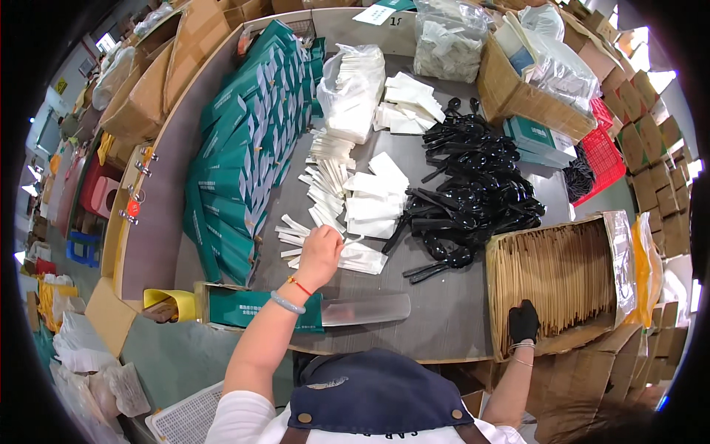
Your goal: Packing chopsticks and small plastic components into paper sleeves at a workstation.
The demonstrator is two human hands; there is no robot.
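My left hand is closed, its fingertips pinched on a slim white paper strip at the near end of the white packets. These narrow white packets lie in an overlapping row, with folded white napkins beside them on the right. My right hand, in a black glove, rests at the near edge of a carton full of thin wooden sticks. Its fingers are bent against the sticks, and what they hold is hidden. Between the hands lies a heap of black plastic spoons.
Green printed sleeves stand fanned along the left wall. Near the front edge lie a green box and a clear plastic piece. A bag of white packets, a cardboard box and a red basket stand farther back.
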